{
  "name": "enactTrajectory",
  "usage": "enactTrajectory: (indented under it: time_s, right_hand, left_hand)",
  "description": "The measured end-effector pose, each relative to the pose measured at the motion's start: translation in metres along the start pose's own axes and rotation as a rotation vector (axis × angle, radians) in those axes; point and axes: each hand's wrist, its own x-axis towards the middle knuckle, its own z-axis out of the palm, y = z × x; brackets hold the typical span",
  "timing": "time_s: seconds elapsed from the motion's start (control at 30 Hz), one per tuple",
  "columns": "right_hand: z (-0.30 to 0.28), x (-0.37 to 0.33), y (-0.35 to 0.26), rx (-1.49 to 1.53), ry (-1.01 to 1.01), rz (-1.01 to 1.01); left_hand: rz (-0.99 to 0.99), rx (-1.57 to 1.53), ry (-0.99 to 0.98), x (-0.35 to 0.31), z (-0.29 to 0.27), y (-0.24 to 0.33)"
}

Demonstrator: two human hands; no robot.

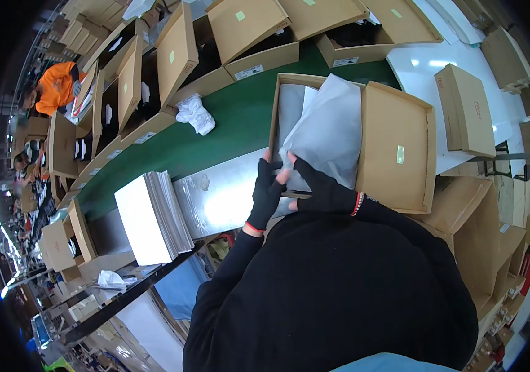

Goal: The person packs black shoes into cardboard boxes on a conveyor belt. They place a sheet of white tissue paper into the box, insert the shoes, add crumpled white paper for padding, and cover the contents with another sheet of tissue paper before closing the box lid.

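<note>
An open brown cardboard box (273, 118) lies in front of me, its lid (399, 149) folded back to the right. Pale grey tissue paper (330, 130) fills it, with one pointed flap raised over the far side. I wear black fingerless gloves. My left hand (267, 197) is at the box's near left corner, fingers apart and pointing away from me. Over the near edge, my right hand (324, 189) is spread, its fingertips against the tissue paper. Neither hand visibly grips anything. What lies under the paper is hidden.
Several open boxes (262, 64) line the far side of the green conveyor belt (234, 111). Crumpled white paper (195, 115) lies on it. A stack of white sheets (153, 217) stands at left. A closed box (465, 110) is at right. Far left, a person in orange (57, 87) works.
</note>
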Motion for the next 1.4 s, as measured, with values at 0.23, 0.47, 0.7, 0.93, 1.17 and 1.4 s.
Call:
enactTrajectory:
  time_s: [0.23, 0.47, 0.7, 0.93, 1.17, 1.4]
  right_hand:
    - [-0.024, -0.039, 0.011, 0.379, -0.082, 0.26]
    - [-0.068, 0.034, 0.07, -0.509, 0.284, -0.177]
    - [-0.041, 0.163, 0.117, -1.144, -0.077, 0.08]
    - [-0.092, 0.136, 0.121, -1.05, 0.222, -0.168]
    - [-0.223, -0.133, 0.219, -1.024, 1.066, 0.457]
    - [-0.328, -0.33, 0.251, -0.603, 0.586, 1.139]
  left_hand:
    - [0.1, 0.436, 0.241, -0.012, -0.027, 0.001]
    - [0.66, 0.621, 0.462, -0.019, 0.005, 0.071]
    - [0.188, 0.876, 0.074, 0.008, 0.043, -0.027]
    - [0.175, 0.726, 0.063, 0.006, 0.006, 0.022]
    - [0.153, 0.952, 0.105, 0.031, -0.037, -0.004]
    - [-0.017, 0.523, -0.172, 0.029, 0.026, -0.025]
